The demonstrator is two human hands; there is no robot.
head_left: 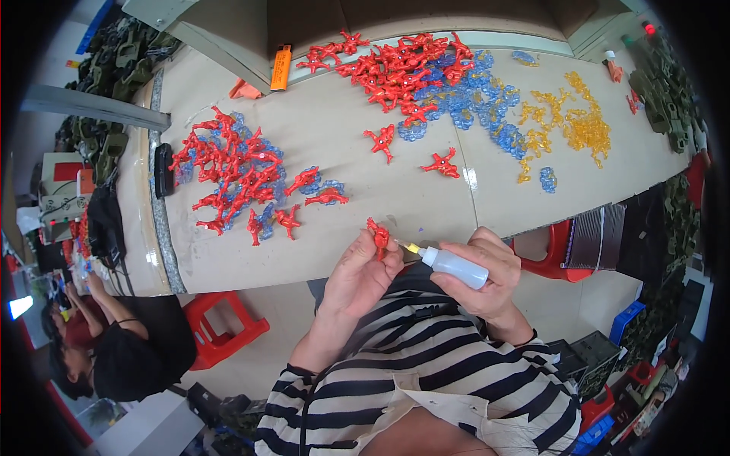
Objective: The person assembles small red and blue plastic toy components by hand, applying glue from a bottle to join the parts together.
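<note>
Between the fingertips of my left hand (359, 272) is a small red plastic figure (379, 232), held upright near the table's front edge. My right hand (489, 275) is wrapped round a white squeeze bottle (456, 267), tilted so that its yellow nozzle (411, 247) points at the figure. The nozzle tip is at or very close to the figure; whether they touch I cannot tell. Nearest on the table lie two loose red figures (441, 163). To the left spreads a pile of red figures (242, 169) mixed with clear blue pieces.
At the back are a heap of red figures (403, 72), clear blue pieces (464, 99) and clear yellow pieces (585, 121). An orange box (281, 67) leans by a shelf post. Red stools (224, 328) stand below the table. Another person (137, 349) works at far left.
</note>
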